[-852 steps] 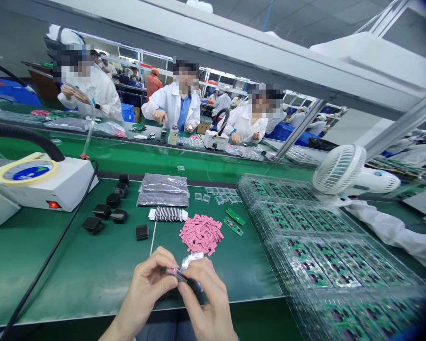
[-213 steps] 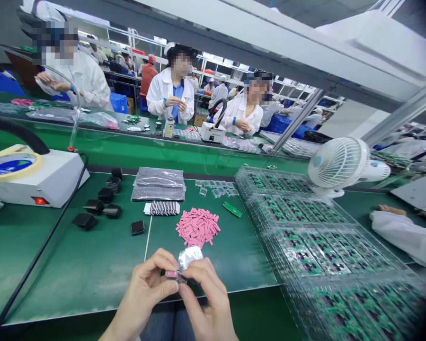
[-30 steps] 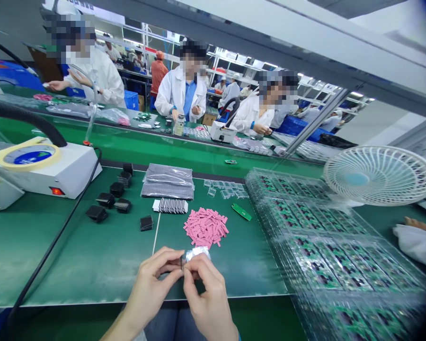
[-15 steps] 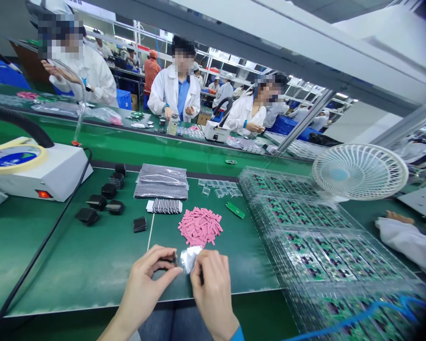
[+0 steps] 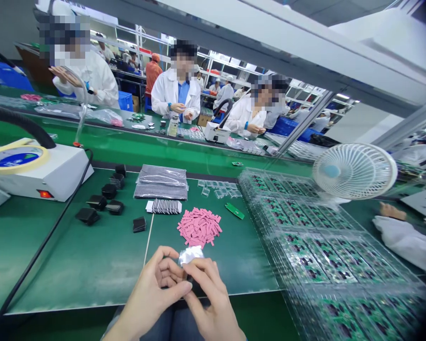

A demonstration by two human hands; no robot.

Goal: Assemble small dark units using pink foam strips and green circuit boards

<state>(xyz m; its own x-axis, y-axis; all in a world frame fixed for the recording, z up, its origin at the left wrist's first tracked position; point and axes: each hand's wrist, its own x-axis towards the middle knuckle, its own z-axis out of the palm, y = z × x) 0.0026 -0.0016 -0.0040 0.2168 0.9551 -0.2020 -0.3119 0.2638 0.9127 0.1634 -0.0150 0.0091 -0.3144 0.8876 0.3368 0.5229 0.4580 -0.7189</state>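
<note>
Close to the front edge of the green mat, my left hand [image 5: 163, 284] and my right hand [image 5: 209, 293] meet at their fingertips. Both are closed around a small dark piece, mostly covered by the fingers, whose kind I cannot make out. Just beyond the fingertips lies a shiny silver sheet [image 5: 190, 254], partly behind my right hand. Past it is a heap of small pink strips [image 5: 199, 226]. A green circuit board [image 5: 234, 210] rests to the right of the heap.
Black pads [image 5: 139, 224] stand in stacks on the left, by a cable and a white machine [image 5: 53, 173]. Behind the heap lie striped strips [image 5: 161, 182] and clear squares [image 5: 220, 185]. Stacked trays of circuit boards [image 5: 305, 251] and a fan [image 5: 355, 170] occupy the right. Co-workers sit opposite.
My right hand has moved left from beside the silver sheet, and its fingertips now meet those of my left hand. Across the bench, a co-worker's hands have come together.
</note>
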